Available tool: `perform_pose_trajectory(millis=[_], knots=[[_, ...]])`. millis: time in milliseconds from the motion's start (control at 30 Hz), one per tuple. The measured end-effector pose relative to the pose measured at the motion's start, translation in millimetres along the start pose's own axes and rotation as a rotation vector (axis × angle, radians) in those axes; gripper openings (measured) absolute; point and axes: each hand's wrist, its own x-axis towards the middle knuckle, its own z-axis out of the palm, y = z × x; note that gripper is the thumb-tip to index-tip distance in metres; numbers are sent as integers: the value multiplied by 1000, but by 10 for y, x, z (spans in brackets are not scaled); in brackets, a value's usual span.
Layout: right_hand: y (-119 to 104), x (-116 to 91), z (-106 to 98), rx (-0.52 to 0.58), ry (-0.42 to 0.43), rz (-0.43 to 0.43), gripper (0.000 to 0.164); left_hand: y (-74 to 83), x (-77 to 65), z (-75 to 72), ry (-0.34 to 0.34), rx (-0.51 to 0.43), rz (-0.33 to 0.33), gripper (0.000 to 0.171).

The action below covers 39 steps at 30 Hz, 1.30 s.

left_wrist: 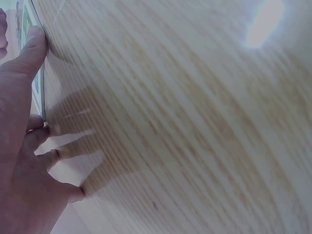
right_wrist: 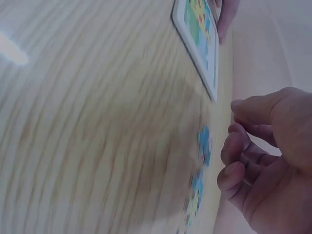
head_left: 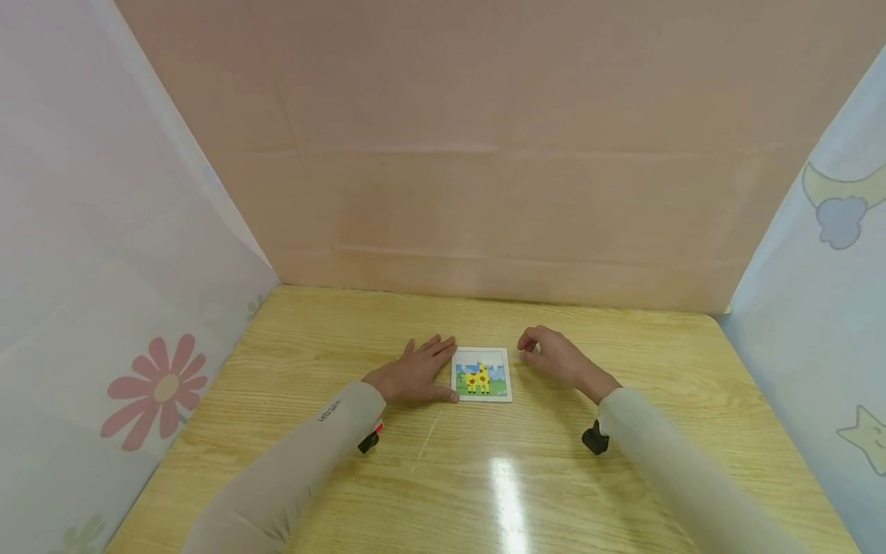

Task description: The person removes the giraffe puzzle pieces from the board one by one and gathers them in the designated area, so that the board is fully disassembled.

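A flat square picture puzzle (head_left: 482, 387) with a white frame lies on the table, showing a yellow, red-spotted giraffe on green and blue. Its upper strip is plain white above a jagged blue edge. My left hand (head_left: 415, 375) rests at the puzzle's left side, fingers spread and straight, the thumb (left_wrist: 34, 46) at its edge. To the right of the puzzle, my right hand (head_left: 559, 358) hovers with loosely bent fingers; no piece shows between them. In the right wrist view, a blue puzzle piece (right_wrist: 204, 145) and another blue-and-yellow piece (right_wrist: 194, 197) lie close by this hand.
The wood-grain table (head_left: 443, 492) carries a bright light reflection near the front. A tan backdrop (head_left: 484, 192) stands behind it, with patterned cloth walls at left (head_left: 69, 231) and right (head_left: 817, 331). Dark wrist devices hang under both sleeves.
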Motion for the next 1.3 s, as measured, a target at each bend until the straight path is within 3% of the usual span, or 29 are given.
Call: perform_pose_trajectory(millis=[367,633,900,1100,1300], knots=[[-349,215,320,57,-64,-27,13,-8,14,6,0,-3,3,102],[-552,251,415,67,-117,-19,15,-7,-3,5,11,4,14,101],[-597,300,561,39,-169,-8,17,-11,-30,-1,18,-19,41,99],[-668,321,586,5,-169,-34,22,-30,-24,18,19,-19,53,100],[-756,359,566,-4,-203,5,25,-42,0,32,24,-9,51,100]])
